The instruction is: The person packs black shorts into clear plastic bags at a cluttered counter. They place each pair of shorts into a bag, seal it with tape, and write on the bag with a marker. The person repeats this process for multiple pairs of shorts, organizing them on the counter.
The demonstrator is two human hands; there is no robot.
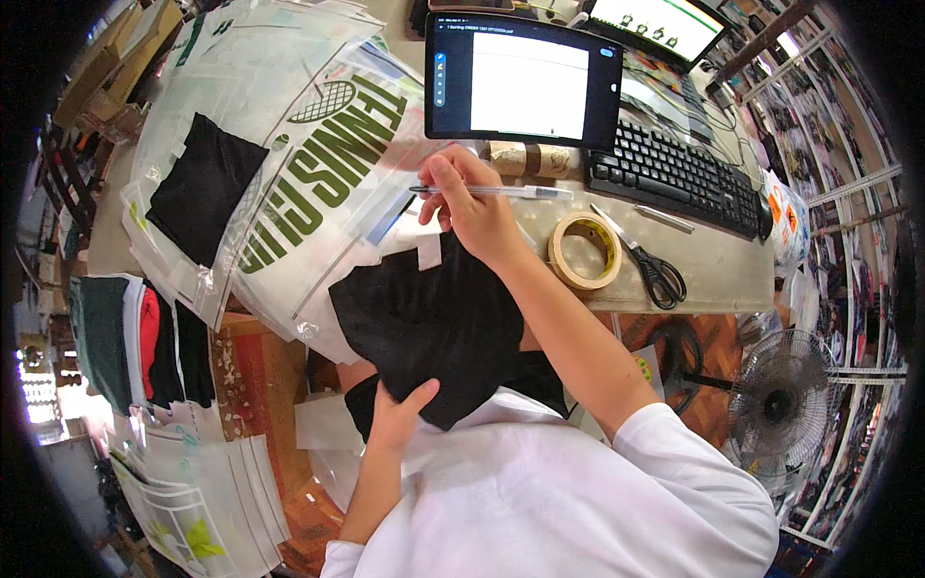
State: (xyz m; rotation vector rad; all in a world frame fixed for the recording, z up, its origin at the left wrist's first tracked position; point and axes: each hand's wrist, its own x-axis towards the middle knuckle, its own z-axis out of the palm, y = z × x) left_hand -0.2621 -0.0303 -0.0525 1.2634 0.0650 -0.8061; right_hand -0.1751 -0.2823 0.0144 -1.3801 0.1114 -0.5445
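My left hand (397, 412) grips the lower edge of a black garment (434, 323), thumb on top, holding it over my lap against the table edge. A small white label (430, 252) shows at the garment's upper edge. Just above that edge, my right hand (470, 207) is closed around a clear-barrelled pen (535, 193), which lies nearly level across the fingers. Whether the right hand also touches the cloth, I cannot tell. A second folded black garment (207, 188) with a white tag rests on clear plastic bags (337, 125) to the left.
A tablet (525, 82) stands at the back, beside a black keyboard (674, 178). Right of my forearm are a tape roll (559, 258) and black-handled scissors (660, 275). Folded clothes (101, 337) and more plastic bags (207, 482) sit at left. A fan (776, 405) stands at right.
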